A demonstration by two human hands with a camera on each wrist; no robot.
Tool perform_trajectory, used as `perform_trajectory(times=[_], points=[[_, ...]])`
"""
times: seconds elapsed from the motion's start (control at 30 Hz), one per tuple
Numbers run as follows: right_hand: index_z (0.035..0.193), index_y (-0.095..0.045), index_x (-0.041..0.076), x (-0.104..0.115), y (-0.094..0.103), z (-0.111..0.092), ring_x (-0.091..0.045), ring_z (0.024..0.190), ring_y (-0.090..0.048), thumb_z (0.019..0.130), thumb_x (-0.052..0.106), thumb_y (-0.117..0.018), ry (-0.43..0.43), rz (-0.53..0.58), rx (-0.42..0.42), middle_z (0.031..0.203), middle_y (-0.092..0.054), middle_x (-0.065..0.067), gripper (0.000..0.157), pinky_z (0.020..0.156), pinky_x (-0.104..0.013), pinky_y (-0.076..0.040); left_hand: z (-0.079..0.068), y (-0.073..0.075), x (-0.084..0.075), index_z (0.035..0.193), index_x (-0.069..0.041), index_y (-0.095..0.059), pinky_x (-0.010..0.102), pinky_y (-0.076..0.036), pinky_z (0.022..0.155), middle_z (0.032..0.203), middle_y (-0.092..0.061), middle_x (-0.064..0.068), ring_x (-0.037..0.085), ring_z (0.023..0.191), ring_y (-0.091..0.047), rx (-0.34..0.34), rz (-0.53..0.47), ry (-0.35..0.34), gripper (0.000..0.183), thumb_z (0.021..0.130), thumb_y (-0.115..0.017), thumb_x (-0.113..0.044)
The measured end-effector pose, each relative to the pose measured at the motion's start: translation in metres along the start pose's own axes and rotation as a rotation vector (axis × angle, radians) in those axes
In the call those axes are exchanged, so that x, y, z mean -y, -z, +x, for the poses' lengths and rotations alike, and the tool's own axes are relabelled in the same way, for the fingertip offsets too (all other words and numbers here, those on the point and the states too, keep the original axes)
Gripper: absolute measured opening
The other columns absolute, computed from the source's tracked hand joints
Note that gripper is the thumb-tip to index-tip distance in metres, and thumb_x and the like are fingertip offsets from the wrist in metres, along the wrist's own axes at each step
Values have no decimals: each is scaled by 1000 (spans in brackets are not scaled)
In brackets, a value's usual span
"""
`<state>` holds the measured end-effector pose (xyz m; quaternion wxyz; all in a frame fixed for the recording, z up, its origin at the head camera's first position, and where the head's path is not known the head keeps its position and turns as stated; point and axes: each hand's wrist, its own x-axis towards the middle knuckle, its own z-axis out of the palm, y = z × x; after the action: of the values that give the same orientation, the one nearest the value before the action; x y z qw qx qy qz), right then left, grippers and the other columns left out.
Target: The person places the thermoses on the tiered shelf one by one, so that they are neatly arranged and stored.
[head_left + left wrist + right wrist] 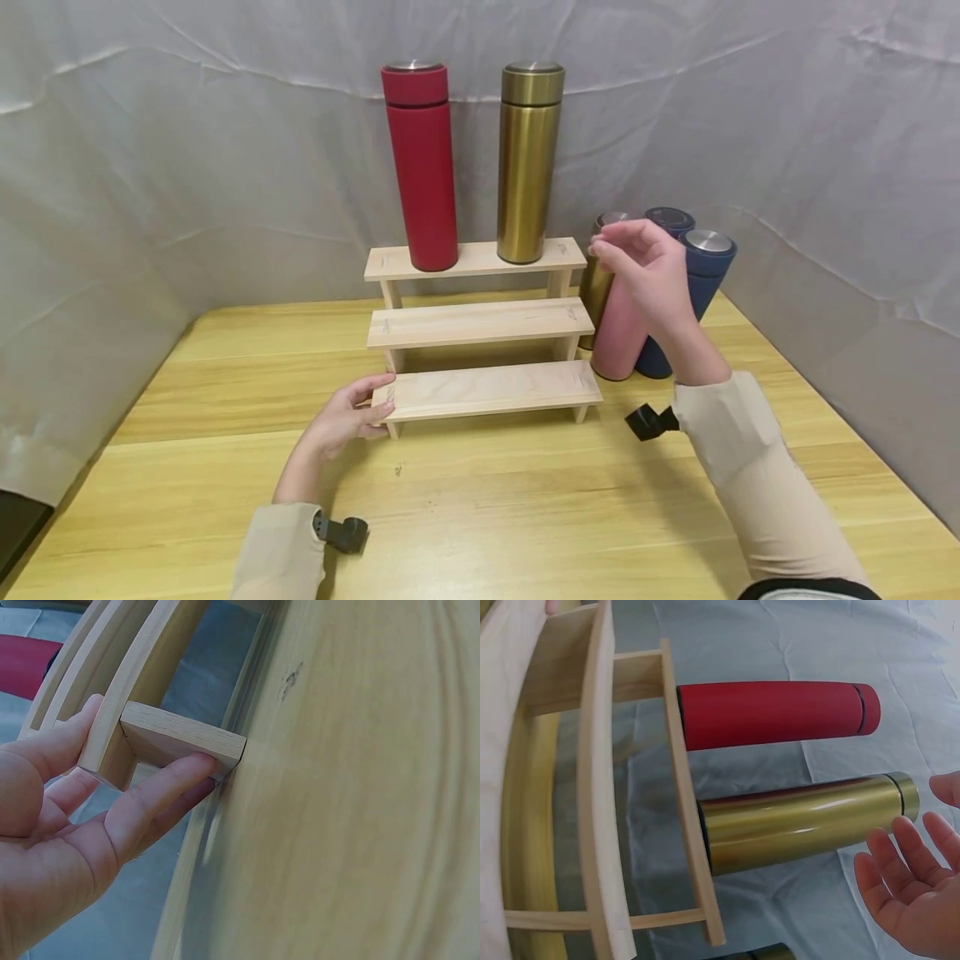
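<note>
A three-step wooden display rack (480, 323) stands on the table. My left hand (341, 421) holds the left end of its lowest step, thumb on top, and in the left wrist view its fingers touch the side leg (184, 735). On the top step a red thermos flask (422, 175) and a gold thermos flask (527, 179) stand upright, apart. My right hand (651, 271) is in the air right of the rack, fingers loosely bent, holding nothing. In the head view it partly covers a pink flask (618, 337). The right wrist view shows fingers (907, 862) near the gold flask's lid, with a gap.
Right of the rack, close together, stand a second gold flask (595, 296), the pink flask and two blue flasks, one in front (708, 265) and one behind (670, 218). Grey cloth (247, 150) hangs behind the wooden table (480, 517).
</note>
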<state>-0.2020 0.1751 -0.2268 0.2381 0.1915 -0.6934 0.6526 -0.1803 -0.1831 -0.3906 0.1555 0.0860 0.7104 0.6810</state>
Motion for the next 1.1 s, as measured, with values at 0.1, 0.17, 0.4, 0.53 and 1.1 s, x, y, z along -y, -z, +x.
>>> perform_trajectory(times=[0.1,0.17,0.4,0.53,1.1], points=[[90,-61,2,-3,4,-7,-14,74,-58,82,-1,-61,2,-29,1,84,-62,0,8,66,-19,-50,0,0,1,134,6,-31,46,-47,83,137,-15,30,27,97,-48,0,0,-2,52,88,-53,-1],[88,-62,3,-5,8,-11,-13,72,-58,82,-2,-61,0,-19,-4,84,-62,-1,8,66,-19,-51,0,0,1,134,6,-31,46,-47,83,136,-18,30,27,97,-48,2,0,-3,52,88,-54,-1],[86,-63,2,-12,23,-27,-13,70,-60,82,-4,-60,17,67,-19,80,-64,-6,8,67,-20,-52,-1,0,1,134,6,-31,46,-47,83,135,-22,28,28,99,-46,2,6,-9,51,88,-53,-1],[84,-63,1,-15,31,-35,-12,70,-61,82,-7,-59,3,92,-30,79,-65,-6,9,68,-21,-52,0,0,1,134,6,-31,46,-47,83,133,-24,28,24,96,-48,3,5,-8,52,88,-54,-1],[85,-56,-15,-47,65,-63,-7,63,-58,77,-13,-60,37,-115,-118,74,-64,1,9,58,-14,-50,-1,0,1,134,6,-31,46,-47,83,134,-23,28,21,93,-50,2,0,-10,52,88,-54,-2]])
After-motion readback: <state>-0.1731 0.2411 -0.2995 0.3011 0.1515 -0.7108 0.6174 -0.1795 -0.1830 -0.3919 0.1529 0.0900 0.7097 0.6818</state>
